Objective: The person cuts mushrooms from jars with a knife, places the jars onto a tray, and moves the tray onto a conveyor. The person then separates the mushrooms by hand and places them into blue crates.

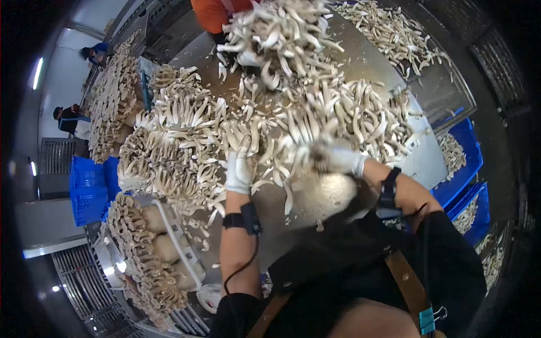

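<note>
My left hand (240,169), in a white glove with darkened fingertips, is closed around a few pale long-stemmed mushrooms (232,135) at the near side of the pile. My right hand (337,159), also gloved, is smeared by motion over the metal table (324,194). It overlaps the edge of a row of mushrooms (304,127), and its fingers do not show clearly. Loose mushrooms lie between and around both hands. A dense bank of mushrooms (169,152) spreads to the left of my left hand.
Across the table, a person in orange (213,14) is partly behind a large blurred mushroom heap (282,39). Blue crates (473,149) of mushrooms stand at right, more blue crates (87,191) at left. Mushroom blocks (163,248) line the lower left. Two people work farther back.
</note>
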`<action>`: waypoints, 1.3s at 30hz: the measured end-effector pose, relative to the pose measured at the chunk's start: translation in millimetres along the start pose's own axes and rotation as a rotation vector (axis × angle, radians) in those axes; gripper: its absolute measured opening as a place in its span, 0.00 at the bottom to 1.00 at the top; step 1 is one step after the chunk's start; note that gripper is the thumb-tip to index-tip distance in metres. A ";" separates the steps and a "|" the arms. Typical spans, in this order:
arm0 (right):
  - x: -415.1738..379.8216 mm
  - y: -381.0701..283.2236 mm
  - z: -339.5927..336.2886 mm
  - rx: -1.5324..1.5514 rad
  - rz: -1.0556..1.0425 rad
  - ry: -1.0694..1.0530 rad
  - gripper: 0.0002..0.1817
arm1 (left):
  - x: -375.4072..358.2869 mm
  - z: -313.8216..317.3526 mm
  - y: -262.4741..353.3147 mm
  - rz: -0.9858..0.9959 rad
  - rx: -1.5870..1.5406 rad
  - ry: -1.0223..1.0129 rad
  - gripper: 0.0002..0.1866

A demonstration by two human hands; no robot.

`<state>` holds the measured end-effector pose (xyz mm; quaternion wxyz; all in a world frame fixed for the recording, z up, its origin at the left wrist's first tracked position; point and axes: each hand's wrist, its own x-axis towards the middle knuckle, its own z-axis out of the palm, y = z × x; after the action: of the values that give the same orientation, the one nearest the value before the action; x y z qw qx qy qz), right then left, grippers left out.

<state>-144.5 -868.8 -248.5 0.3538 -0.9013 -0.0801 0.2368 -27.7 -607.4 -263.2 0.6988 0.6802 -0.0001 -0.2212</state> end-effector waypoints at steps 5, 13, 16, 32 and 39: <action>22.1 -21.7 20.8 0.498 -0.211 0.609 0.37 | -77.0 63.3 0.8 0.306 -0.433 0.004 0.32; -34.2 -49.7 49.0 1.134 -0.261 0.249 0.18 | -112.8 74.2 -39.1 0.478 0.369 -0.072 0.19; -40.3 -37.7 44.5 1.439 -0.335 0.191 0.18 | -122.4 73.0 -26.1 0.081 -0.663 -0.036 0.14; -50.5 -69.4 40.1 1.369 -0.284 -0.026 0.25 | -140.9 41.3 -4.3 0.335 1.136 -0.395 0.18; -81.1 15.0 24.4 0.376 -0.269 0.627 0.57 | -184.6 29.0 -68.6 0.449 1.188 0.221 0.51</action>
<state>-227.6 -890.5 -244.2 0.5478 -0.8309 -0.0408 -0.0882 -224.2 -576.2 -270.8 0.2285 0.9534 -0.1932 0.0395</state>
